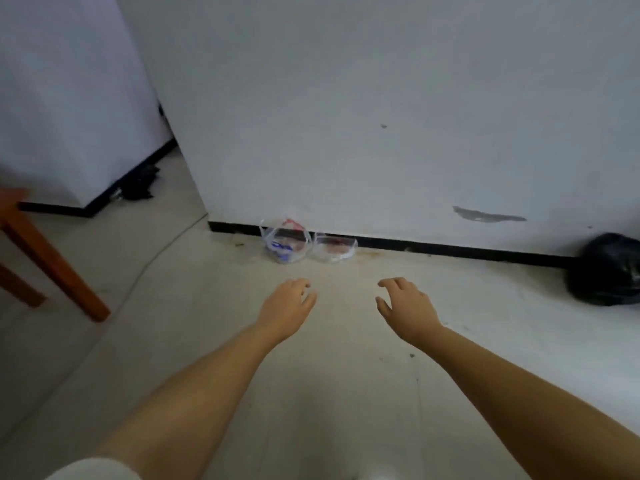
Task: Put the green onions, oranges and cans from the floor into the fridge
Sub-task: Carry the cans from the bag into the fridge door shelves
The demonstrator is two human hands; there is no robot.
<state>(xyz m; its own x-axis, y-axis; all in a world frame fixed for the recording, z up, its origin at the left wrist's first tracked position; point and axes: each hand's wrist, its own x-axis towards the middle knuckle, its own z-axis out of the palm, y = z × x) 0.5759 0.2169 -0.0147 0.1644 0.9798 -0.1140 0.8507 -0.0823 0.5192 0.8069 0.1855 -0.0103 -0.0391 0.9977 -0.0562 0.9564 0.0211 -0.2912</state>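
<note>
Reaching forward over the floor [346,393], the left hand [289,304] and right hand [407,308] hang empty, fingers loose and spread. Two clear bags [285,242] sit touching each other against the black baseboard [450,249]; their contents are too blurred to name. Best to crouch closer and gather each bag by its neck, so nothing spills.

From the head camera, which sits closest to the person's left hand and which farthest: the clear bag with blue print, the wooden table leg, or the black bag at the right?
Measured from the left hand:
1. Clear plastic bag with blue print, just ahead by the wall's black baseboard.
2. Wooden table leg, off to the left.
3. Black bag, far right against the wall, beyond the right hand.
</note>
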